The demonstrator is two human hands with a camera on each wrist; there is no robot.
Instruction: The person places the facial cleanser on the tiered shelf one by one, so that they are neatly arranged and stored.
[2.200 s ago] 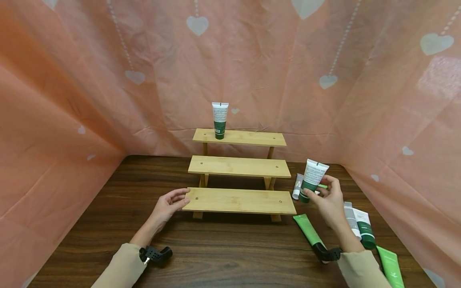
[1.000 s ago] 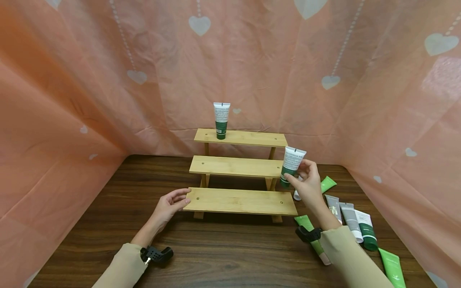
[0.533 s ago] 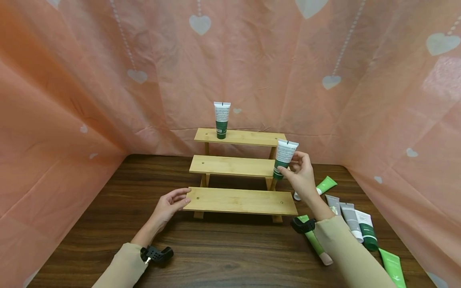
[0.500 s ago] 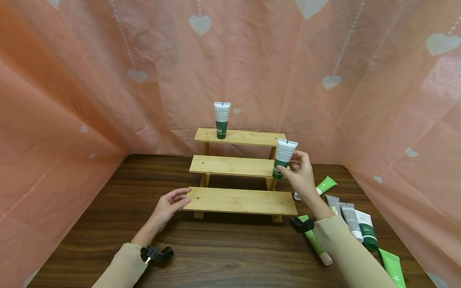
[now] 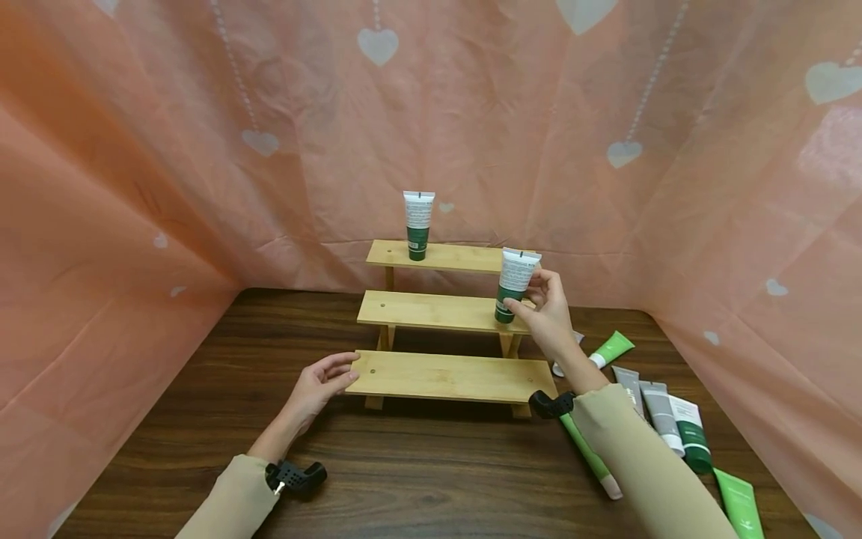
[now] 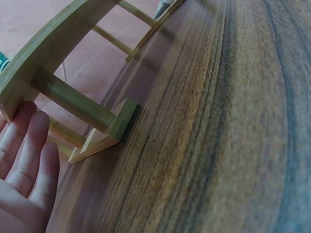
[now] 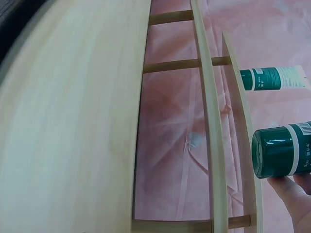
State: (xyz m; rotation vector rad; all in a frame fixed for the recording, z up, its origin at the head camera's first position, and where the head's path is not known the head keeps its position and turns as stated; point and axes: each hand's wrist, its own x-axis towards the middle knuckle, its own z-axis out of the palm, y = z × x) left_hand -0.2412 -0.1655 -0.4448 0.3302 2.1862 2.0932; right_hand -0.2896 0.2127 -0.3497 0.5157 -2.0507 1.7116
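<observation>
My right hand (image 5: 547, 313) pinches a white and green tube (image 5: 515, 274) upright, cap down, in front of the right part of the wooden three-step stand (image 5: 444, 376). In the right wrist view the held tube's green cap (image 7: 274, 151) points toward the stand, with fingertips (image 7: 286, 187) on its side. A matching tube (image 5: 418, 217) stands cap down on the top step, left of its middle. My left hand (image 5: 316, 389) touches the left end of the lowest step with its fingers; in the left wrist view the fingertips (image 6: 36, 116) lie at the board's edge.
Several tubes lie on the dark wooden table (image 5: 404, 479) at the right: a green one (image 5: 614, 348), a grey one (image 5: 661, 412), a white and green one (image 5: 690, 430), another green one (image 5: 738, 500), and a green one with a pink cap (image 5: 589, 457). A pink curtain (image 5: 303, 187) surrounds the table.
My right hand has carried the held tube left and upward, from beside the stand to in front of its right part. My left hand stays at the lowest step's left end.
</observation>
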